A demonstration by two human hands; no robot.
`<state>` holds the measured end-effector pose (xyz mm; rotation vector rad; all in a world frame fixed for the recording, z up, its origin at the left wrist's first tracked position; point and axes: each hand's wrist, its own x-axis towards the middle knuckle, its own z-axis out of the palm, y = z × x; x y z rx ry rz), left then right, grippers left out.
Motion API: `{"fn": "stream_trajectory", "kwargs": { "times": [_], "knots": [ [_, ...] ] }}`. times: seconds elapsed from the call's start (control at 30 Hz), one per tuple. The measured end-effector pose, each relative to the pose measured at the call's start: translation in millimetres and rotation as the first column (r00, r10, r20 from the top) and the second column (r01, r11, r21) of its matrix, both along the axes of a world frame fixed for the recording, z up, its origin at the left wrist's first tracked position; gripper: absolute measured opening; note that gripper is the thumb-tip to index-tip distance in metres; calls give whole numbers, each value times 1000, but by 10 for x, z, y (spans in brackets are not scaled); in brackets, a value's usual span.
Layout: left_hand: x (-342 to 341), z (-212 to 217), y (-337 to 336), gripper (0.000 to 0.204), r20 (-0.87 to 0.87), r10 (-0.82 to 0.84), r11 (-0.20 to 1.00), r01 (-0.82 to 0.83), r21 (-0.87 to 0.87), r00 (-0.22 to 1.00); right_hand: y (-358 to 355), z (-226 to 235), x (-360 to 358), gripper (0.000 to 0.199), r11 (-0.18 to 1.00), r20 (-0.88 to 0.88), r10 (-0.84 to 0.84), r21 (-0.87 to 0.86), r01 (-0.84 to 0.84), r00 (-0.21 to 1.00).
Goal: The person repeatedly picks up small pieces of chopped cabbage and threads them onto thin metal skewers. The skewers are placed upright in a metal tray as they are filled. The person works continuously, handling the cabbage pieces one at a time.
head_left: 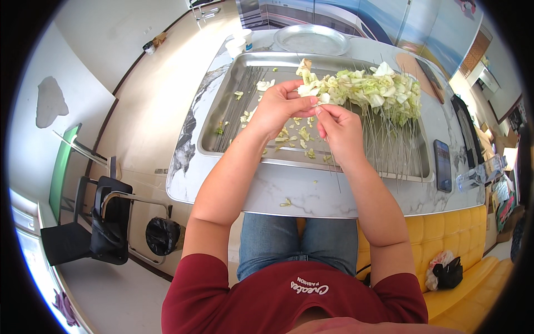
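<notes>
Over a large steel tray [222,149] on a marble table, my left hand [280,104] pinches pale cabbage pieces [307,88] between its fingers. Just to its right, my right hand [337,127] grips a thin metal skewer [334,167] that runs down toward the table's near edge, with a small white piece [324,98] at its fingertips. The two hands touch at the fingertips. A row of skewers loaded with green and white cabbage [378,92] lies across the right half of the tray. Bare skewers [245,94] lie in the tray's left half. Loose cabbage scraps [295,136] are scattered under the hands.
A round steel plate [311,39] and white cups [239,43] stand at the table's far end. A dark phone [442,165] lies at the right edge, with a clear plastic bag [473,177] beside it. A yellow bench [456,245] is under me; a black chair [105,222] stands at left.
</notes>
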<state>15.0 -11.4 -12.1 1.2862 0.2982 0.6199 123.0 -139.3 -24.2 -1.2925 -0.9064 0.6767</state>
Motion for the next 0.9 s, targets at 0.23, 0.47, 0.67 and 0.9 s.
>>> {"fn": "stream_trajectory", "kwargs": {
  "times": [0.23,0.47,0.67,0.9],
  "knots": [
    [-20,53,45,29,-42,154,985,-157,-73,987,0,18,-17,17,999,36,50,-3,-50,998],
    [30,-32,-1,25,-53,251,968,-250,24,966,-9,9,-23,17,999,51,47,0,-47,998],
    [34,33,-43,31,-70,217,976,-219,-19,974,12,-13,14,17,999,-20,36,23,-35,999],
    [-6,22,114,28,134,265,961,-249,-120,955,-9,-4,-8,16,993,86,113,-42,-109,990]
  ]
}}
